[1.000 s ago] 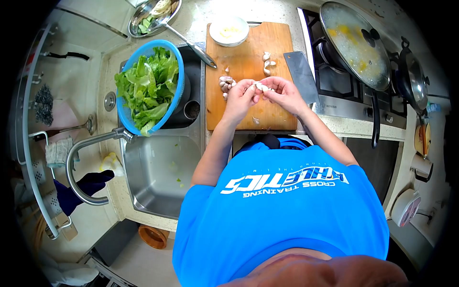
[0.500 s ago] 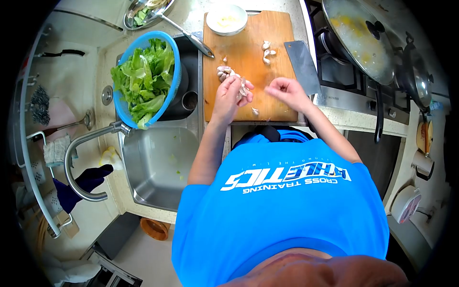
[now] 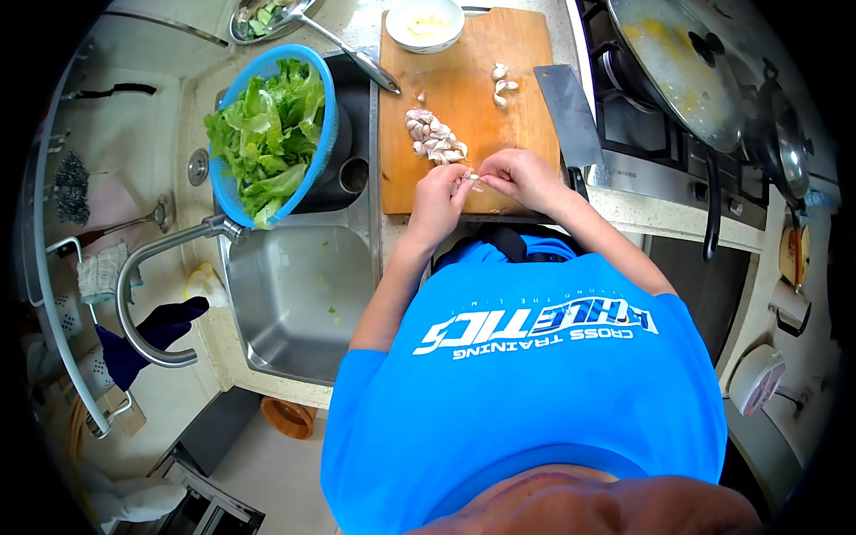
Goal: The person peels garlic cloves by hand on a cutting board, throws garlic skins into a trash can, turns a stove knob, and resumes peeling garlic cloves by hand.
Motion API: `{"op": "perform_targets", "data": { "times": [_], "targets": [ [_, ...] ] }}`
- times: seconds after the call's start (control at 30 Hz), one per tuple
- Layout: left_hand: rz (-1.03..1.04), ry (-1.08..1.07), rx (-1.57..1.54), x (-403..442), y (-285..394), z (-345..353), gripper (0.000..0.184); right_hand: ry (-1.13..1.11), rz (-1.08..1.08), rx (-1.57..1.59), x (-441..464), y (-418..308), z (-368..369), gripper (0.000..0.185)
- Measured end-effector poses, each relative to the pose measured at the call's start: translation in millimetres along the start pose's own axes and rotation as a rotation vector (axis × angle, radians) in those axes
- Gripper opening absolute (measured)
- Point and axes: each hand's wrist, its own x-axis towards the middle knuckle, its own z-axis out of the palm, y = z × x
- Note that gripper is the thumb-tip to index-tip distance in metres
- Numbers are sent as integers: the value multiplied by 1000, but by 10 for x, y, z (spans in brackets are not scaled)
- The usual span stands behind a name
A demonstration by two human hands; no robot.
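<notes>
The kitchen desk point(image 3: 361, 27) carries a sink point(image 3: 299, 303) on the left and a gas stove point(image 3: 633, 174) on the right. At far left, a blue basket point(image 3: 332, 98) of lettuce point(image 3: 272, 134) stands over the sink area. The cutting board point(image 3: 535, 134) is at center; a garlic pile point(image 3: 432, 138) rests on its left half, near of the white bowl point(image 3: 426, 46).

Left hand point(image 3: 435, 201): thumb and fingers pinch a small garlic clove point(image 3: 473, 176) over the board's near edge. Right hand point(image 3: 526, 178): fingertips close together at the same clove; exact contact is unclear. Caution: a loose pinch could drop the clove off the near edge.

Further right, three or so cloves point(image 3: 506, 86) lie far of the hands. The cleaver point(image 3: 569, 111) lies along the board's right edge, handle near the right wrist. Caution: a sideways wrist movement could knock the handle and shift the blade.
</notes>
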Motion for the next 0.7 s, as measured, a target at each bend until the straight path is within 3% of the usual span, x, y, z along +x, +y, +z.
{"op": "perform_targets", "data": {
  "times": [0.1, 0.27, 0.33, 0.37, 0.43, 0.47, 0.5, 0.57, 0.63, 0.7],
  "targets": [
    [86, 21, 117, 5, -28, 54, 13, 3, 43, 0, -2, -5, -12, 12],
    [87, 70, 53, 50, -67, 108, 10, 39, 111, 66, -12, 28, 38, 12],
    [62, 86, -14, 70, -77, 122, 8, 26, 246, 477, -17, 101, 90, 12],
    [-31, 63, -109, 77, -80, 117, 7, 25, 247, 477, -42, 134, 87, 12],
    [-126, 40, -202, 83, -84, 82, 6, 92, 187, 436, -76, 40, -34, 14],
    [-240, 7, -448, 93, -74, 42, 7, 10, 115, 205, -115, -21, -159, 17],
    [-354, -26, -694, 106, -59, 16, 7, 10, 116, 205, -168, -39, -178, 17],
    [-347, -10, -786, 118, -23, -20, 6, -56, -78, -25, -266, -76, -183, 17],
    [-448, -75, -1031, 128, 4, -83, 7, -170, -8, -84, -311, -67, -163, 16],
    [-469, -96, -1089, 135, -5, -85, 8, -159, -131, -210, -339, -41, -123, 12]
  ]
}}
